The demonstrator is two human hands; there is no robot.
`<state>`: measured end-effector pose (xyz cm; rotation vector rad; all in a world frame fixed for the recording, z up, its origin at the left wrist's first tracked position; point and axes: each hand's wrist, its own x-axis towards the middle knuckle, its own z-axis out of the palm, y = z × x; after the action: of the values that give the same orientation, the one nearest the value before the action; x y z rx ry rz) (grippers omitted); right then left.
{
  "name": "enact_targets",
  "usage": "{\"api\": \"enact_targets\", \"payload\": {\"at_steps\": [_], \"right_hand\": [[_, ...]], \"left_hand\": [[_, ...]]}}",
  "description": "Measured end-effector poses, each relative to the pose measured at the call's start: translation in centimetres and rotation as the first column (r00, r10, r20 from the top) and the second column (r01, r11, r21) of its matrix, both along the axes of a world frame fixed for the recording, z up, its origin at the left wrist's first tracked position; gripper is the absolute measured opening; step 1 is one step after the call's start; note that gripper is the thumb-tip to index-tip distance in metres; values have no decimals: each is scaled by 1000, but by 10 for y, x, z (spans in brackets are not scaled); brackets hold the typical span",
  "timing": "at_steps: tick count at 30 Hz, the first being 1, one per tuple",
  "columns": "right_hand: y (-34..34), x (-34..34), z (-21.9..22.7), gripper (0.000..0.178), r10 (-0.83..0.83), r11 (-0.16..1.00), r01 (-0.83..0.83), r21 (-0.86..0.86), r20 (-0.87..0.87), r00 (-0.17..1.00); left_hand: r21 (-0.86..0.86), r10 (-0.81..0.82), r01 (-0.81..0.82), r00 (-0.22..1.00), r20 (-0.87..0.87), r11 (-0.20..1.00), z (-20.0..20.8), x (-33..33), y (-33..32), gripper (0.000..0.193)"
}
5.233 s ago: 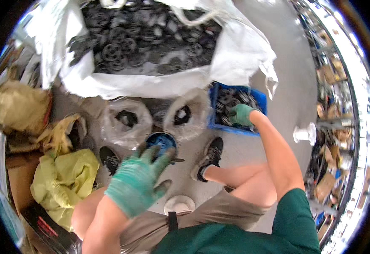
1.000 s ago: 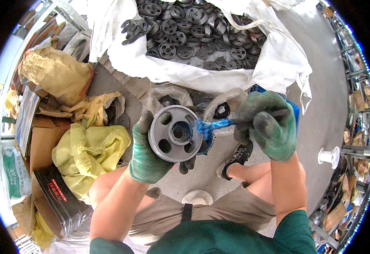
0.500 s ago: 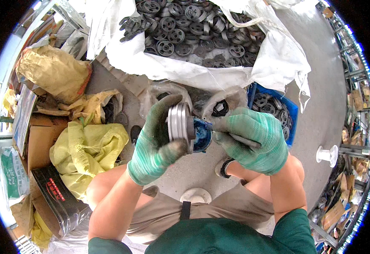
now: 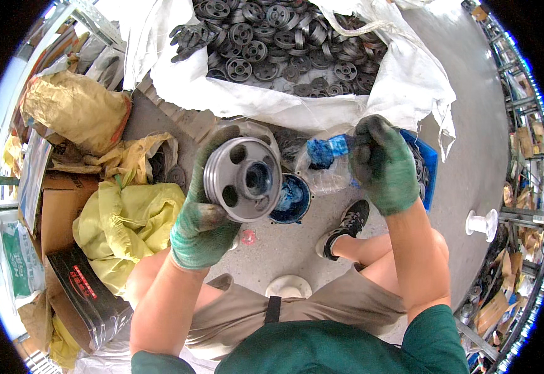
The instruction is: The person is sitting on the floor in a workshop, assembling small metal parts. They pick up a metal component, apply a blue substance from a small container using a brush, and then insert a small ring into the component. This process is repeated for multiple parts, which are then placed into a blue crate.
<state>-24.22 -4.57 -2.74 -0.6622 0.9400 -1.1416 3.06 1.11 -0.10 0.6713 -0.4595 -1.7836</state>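
Left hand point(image 4: 200, 227), fingers clamped around a grey grooved pulley point(image 4: 237, 176), which sat against them on their right, bored face turned up, seemingly so the hub stood clear of the grip! Over on the right, the right hand point(image 4: 387, 168) had its fingers curled tight around a blue-loaded brush point(image 4: 328, 151), bristles poking out leftward, probably to spare the glove; the blue-smeared pot point(image 4: 308, 206) waited between both sets of fingers.

Smooth grey metal pulley point(image 4: 228, 181); matt, wrinkled yellow cloth point(image 4: 128, 218).
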Motion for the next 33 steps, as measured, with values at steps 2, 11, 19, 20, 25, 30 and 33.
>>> {"api": "enact_targets", "payload": {"at_steps": [2, 11, 19, 20, 25, 30, 33], "right_hand": [[0, -2, -10, 21, 41, 990, -87, -108, -374, 927], [69, 27, -133, 39, 424, 550, -787, 280, -905, -26], [-8, -32, -188, 35, 227, 823, -504, 261, -965, -129], [-19, -37, -200, 35, 185, 853, -472, 224, -974, -128], [-51, -19, -277, 31, 167, 893, -384, 235, -965, -202], [-61, -12, -301, 32, 245, 919, -234, 316, -925, -290], [-62, -24, -306, 33, 218, 930, -231, 285, -936, -275]], "left_hand": [[37, 32, -31, 999, -7, 999, -4, 4, 3, 108], [-27, 230, -229, 973, 11, 973, -18, 18, -1, 63], [-78, 333, -324, 905, 264, 943, 3, 18, -8, 70], [-113, 322, -302, 889, 324, 947, 2, 19, -11, 71], [-155, 306, -281, 936, 176, 947, -12, 32, -10, 46], [-203, 323, -277, 912, 252, 939, -20, 32, -3, 46], [-299, 363, -259, 852, 378, 919, -30, 28, 1, 46]]}}
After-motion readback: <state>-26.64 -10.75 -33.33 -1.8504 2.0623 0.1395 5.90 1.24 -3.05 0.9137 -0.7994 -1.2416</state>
